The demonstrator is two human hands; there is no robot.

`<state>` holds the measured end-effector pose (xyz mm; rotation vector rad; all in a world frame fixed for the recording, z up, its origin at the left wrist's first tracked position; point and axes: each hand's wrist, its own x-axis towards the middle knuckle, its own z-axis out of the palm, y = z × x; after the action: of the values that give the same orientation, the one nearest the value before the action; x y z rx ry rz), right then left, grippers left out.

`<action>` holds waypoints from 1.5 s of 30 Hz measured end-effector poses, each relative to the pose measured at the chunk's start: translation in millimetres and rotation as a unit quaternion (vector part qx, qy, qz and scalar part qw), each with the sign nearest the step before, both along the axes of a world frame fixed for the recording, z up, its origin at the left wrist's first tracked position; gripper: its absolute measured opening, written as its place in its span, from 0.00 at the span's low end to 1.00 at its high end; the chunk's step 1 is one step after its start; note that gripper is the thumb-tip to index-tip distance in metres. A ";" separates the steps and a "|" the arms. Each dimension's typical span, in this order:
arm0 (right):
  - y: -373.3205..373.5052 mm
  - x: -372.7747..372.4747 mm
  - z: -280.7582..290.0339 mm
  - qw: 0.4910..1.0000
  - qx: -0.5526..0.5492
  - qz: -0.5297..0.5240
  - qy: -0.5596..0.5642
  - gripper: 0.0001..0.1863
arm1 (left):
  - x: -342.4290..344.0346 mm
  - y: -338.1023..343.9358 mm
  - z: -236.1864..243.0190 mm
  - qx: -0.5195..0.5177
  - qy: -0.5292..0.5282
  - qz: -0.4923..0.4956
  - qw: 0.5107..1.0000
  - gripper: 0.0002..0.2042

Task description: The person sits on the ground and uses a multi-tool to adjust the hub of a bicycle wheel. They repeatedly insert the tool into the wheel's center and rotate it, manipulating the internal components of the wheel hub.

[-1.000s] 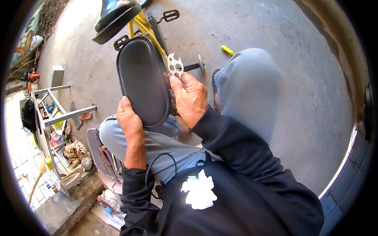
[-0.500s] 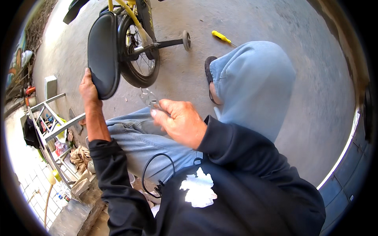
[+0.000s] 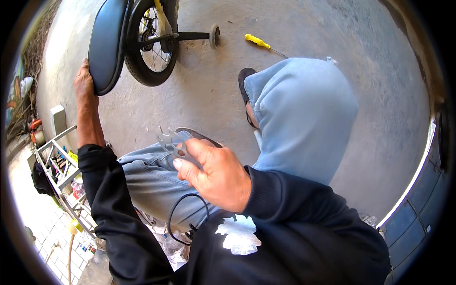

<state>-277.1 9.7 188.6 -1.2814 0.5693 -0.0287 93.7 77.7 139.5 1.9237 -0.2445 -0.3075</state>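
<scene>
My left hand (image 3: 84, 83) grips the lower edge of a long black padded seat (image 3: 105, 42) at the upper left. Beside the seat is a bicycle's rear wheel (image 3: 135, 59), with yellow frame tubes (image 3: 164, 21) and a small training wheel (image 3: 214, 36) on a black bar. Low in the middle, my right hand (image 3: 204, 173) holds a flat silver multi-wrench (image 3: 172, 145) between thumb and fingers, in front of my jeans-covered legs.
A yellow-handled screwdriver (image 3: 258, 40) lies on the concrete floor (image 3: 380, 118) near my bent right knee. At the left are a metal frame (image 3: 56, 149) with assorted clutter, a pale block (image 3: 58, 118) and white tiles. Blue-grey panels (image 3: 413, 199) run along the right edge.
My left hand has moved up and left with the seat and bicycle. My right hand has come away from beside the seat and moved down toward me with the wrench.
</scene>
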 end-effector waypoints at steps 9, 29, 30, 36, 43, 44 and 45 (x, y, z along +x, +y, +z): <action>-6.4 -2.9 1.3 1.000 0.028 0.004 0.007 0.10 | 20.3 0.4 0.3 0.032 -0.004 -0.011 0.999 0.19; -59.1 -24.4 59.5 0.996 -0.013 -0.070 -0.057 0.15 | -60.0 67.0 -4.3 0.008 -0.009 0.051 0.999 0.16; -68.3 -26.3 72.2 0.992 -0.048 -0.094 -0.070 0.15 | -64.2 69.6 -4.4 0.014 -0.021 0.051 0.998 0.17; -162.1 -73.9 102.9 0.925 -0.285 -0.222 -0.117 0.19 | -96.1 61.9 13.2 0.113 -0.122 0.042 0.985 0.17; -222.8 -38.0 -13.9 0.937 -0.236 -0.250 0.066 0.17 | -182.4 62.8 41.8 0.205 -0.523 0.068 0.825 0.14; -230.0 -32.6 -37.7 0.947 -0.214 -0.231 0.065 0.17 | -208.7 52.9 46.3 0.195 -0.485 0.034 0.852 0.13; -234.4 -26.6 -61.4 0.957 -0.191 -0.210 0.065 0.17 | -229.9 47.2 42.1 0.187 -0.455 -0.071 0.868 0.12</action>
<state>-303.7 -224.7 127.2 -1.5219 0.9775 -0.4282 -136.2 124.9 181.6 2.3212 -1.0104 0.5344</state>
